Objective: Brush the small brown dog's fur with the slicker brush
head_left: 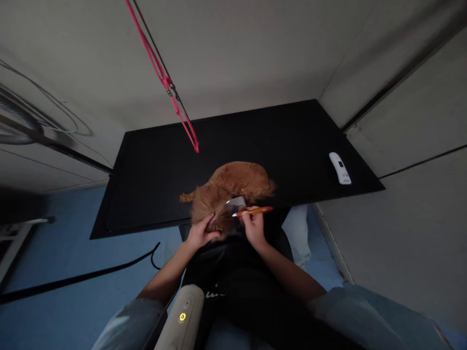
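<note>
A curly brown dog (pixel 241 176) lies on the black table (pixel 160 160) near its front edge, its shaggy head end turned toward me. My left hand (pixel 199 233) grips the fur at that end from the left, thumb stretched across it; some fingertips are hidden in the hair. In my right hand (pixel 253 227) is a slicker brush (pixel 258 210) with an orange-brown handle, pinched between thumb and fingers. The pale brush head lies against the long fur right of my left hand. Which part of the face is beneath it, I cannot make out.
White hair clippers (pixel 340 168) lie near the table's right end. A pink loop (pixel 188 127) hangs over the back of the table. Close below me is a pale device (pixel 182 316) with a lit yellow button. Walls stand behind and to the right.
</note>
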The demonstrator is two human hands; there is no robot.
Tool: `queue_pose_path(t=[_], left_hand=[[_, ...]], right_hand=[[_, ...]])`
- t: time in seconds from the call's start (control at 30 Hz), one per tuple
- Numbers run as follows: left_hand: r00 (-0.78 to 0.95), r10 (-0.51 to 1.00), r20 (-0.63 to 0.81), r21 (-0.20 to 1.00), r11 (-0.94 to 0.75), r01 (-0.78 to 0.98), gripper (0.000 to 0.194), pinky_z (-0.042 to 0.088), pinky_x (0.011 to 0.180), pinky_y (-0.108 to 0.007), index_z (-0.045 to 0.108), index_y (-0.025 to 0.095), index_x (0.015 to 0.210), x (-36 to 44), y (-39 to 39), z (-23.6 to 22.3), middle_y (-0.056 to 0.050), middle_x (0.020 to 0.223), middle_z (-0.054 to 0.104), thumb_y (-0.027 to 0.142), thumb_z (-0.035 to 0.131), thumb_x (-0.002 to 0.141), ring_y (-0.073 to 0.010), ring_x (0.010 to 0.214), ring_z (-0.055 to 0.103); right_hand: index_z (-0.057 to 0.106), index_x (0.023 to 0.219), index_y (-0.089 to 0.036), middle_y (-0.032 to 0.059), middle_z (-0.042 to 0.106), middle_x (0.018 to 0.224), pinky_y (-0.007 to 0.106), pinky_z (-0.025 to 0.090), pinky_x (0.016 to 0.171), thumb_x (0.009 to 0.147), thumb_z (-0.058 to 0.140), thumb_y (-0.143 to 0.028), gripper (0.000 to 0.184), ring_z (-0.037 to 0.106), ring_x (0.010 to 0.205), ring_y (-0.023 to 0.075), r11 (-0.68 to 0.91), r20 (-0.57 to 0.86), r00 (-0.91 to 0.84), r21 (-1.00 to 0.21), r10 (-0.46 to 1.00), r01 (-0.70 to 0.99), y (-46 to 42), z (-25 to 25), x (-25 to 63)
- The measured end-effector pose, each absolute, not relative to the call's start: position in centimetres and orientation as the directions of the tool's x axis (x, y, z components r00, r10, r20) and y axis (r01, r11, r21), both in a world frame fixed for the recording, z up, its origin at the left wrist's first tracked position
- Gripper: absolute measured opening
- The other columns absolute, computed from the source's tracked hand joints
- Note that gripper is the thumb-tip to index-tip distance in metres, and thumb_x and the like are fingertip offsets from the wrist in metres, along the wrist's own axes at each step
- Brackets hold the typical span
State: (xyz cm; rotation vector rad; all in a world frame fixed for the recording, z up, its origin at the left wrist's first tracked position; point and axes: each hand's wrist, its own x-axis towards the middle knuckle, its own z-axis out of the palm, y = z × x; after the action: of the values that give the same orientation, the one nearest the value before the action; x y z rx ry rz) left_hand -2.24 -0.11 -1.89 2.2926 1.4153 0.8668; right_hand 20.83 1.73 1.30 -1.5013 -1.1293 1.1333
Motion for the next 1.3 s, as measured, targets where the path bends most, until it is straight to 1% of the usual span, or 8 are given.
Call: queue_pose_path(t=[0.17,0.33,0.47,0.6,0.73,0.87,1.13,1.3], left_hand=[[0.403,0.822,0.403,0.484,-0.565,0.669,0.035,0.057,0.073,-0.028,0.060,0.019,0.119,-1.7,-0.2,-1.3,-0.009,0.094,0.072,0.031,0.056,0.087,-0.0177,0.078,0.070],[0.441,0.772,0.459,0.469,-0.632,0.617,0.033,0.057,0.075,-0.026,0.060,0.021,0.119,-1.3,-0.3,-0.7,-0.009,0.098,0.072,0.016,0.050,0.087,-0.0156,0.084,0.069],[0.444,0.766,0.464,0.478,-0.639,0.603,0.036,0.057,0.075,-0.026,0.059,0.022,0.121,-1.2,-0.3,-0.9,-0.008,0.100,0.072,0.015,0.051,0.086,-0.0149,0.084,0.069],[0.444,0.780,0.442,0.467,-0.622,0.628,0.033,0.057,0.078,-0.027,0.060,0.021,0.118,-1.0,-0.4,-0.9,-0.008,0.098,0.072,0.017,0.051,0.087,-0.0153,0.086,0.069],[0.424,0.806,0.413,0.486,-0.589,0.645,0.030,0.058,0.077,-0.027,0.063,0.021,0.115,-0.8,-0.5,-0.8,-0.008,0.097,0.073,0.019,0.050,0.087,-0.0149,0.083,0.070],[0.440,0.780,0.445,0.477,-0.622,0.621,0.031,0.058,0.080,-0.028,0.062,0.021,0.116,-0.7,-0.4,-0.6,-0.008,0.100,0.072,0.018,0.049,0.088,-0.0155,0.089,0.069],[0.449,0.798,0.402,0.465,-0.600,0.651,0.030,0.057,0.082,-0.030,0.063,0.021,0.114,-0.2,-0.5,-0.2,-0.008,0.099,0.072,0.019,0.049,0.087,-0.0164,0.090,0.069],[0.430,0.798,0.422,0.464,-0.597,0.654,0.031,0.057,0.082,-0.029,0.063,0.022,0.115,0.1,-0.7,-0.2,-0.008,0.101,0.072,0.018,0.049,0.087,-0.0165,0.092,0.069]], right_hand=[[0.045,0.097,-0.020,0.0057,0.062,0.091,0.032,0.050,0.077,0.084,0.049,-0.034,0.020,0.062,0.085,0.0178,-0.042,-0.014,0.178,-0.987,0.984,0.153,4.1,3.1,20.4],[0.050,0.100,-0.020,0.0042,0.065,0.090,0.030,0.049,0.077,0.082,0.056,-0.032,0.022,0.064,0.082,0.0179,0.122,0.049,-0.202,-0.921,0.978,0.371,6.4,6.6,21.1],[0.050,0.104,-0.018,0.0081,0.066,0.096,0.031,0.048,0.080,0.084,0.055,-0.031,0.024,0.064,0.087,0.0196,0.130,0.078,-0.118,-0.832,0.990,0.539,7.8,8.7,20.9],[0.053,0.099,-0.019,0.0057,0.067,0.090,0.029,0.048,0.075,0.082,0.059,-0.032,0.022,0.064,0.082,0.0192,0.239,-0.018,-0.394,-0.770,0.919,0.592,8.8,10.0,20.2],[0.052,0.105,-0.018,0.0098,0.065,0.103,0.031,0.045,0.084,0.085,0.054,-0.031,0.024,0.062,0.096,0.0211,0.250,0.098,-0.259,-0.710,0.961,0.658,9.6,11.0,20.0],[0.053,0.099,-0.020,0.0058,0.066,0.091,0.029,0.046,0.075,0.082,0.059,-0.032,0.022,0.064,0.085,0.0201,0.336,-0.015,-0.481,-0.698,0.876,0.633,9.9,11.5,19.6],[0.052,0.095,-0.020,0.0068,0.066,0.088,0.029,0.044,0.072,0.084,0.056,-0.034,0.019,0.063,0.081,0.0212,0.399,-0.052,-0.528,-0.594,0.848,0.699,10.4,12.1,18.8],[0.050,0.102,-0.018,0.0122,0.064,0.102,0.031,0.044,0.078,0.088,0.049,-0.036,0.023,0.061,0.095,0.0238,0.341,0.091,-0.352,-0.553,0.932,0.760,10.9,12.5,18.7]])
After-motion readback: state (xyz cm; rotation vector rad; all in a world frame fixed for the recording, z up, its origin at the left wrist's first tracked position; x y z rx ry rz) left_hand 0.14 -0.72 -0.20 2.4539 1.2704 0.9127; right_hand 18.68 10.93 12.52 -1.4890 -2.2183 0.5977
